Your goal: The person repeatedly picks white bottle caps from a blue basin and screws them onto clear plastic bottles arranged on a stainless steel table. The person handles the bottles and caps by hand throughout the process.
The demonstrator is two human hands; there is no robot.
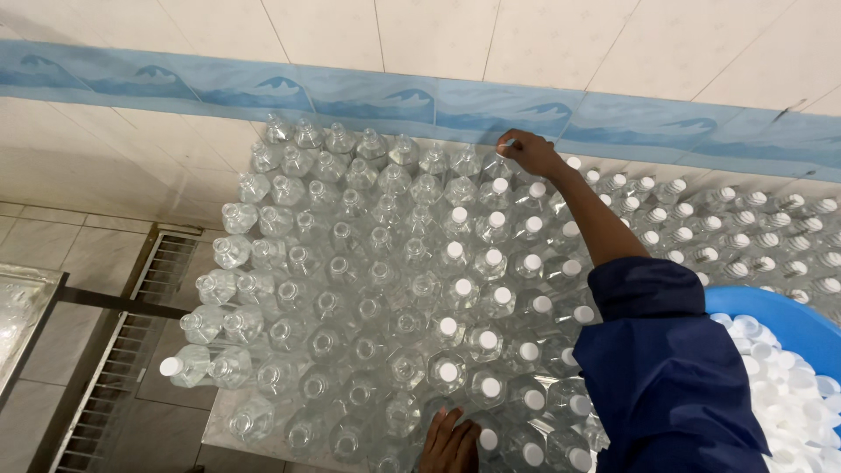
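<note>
Many clear plastic bottles (pixel 350 289) stand packed together on a table against a tiled wall. Those on the right wear white caps (pixel 491 339); those on the left are open. My right hand (pixel 526 151), on an arm in a dark blue sleeve, reaches to the far row by the wall and pinches a white cap onto a bottle (pixel 499 166) there. My left hand (pixel 448 442) rests at the near edge, on the tops of the bottles.
A blue tub (pixel 762 307) full of loose white caps sits at the right. More capped bottles (pixel 745 236) stand behind it. At the left are a floor drain grate (pixel 123 350) and the corner of a metal table (pixel 22 307).
</note>
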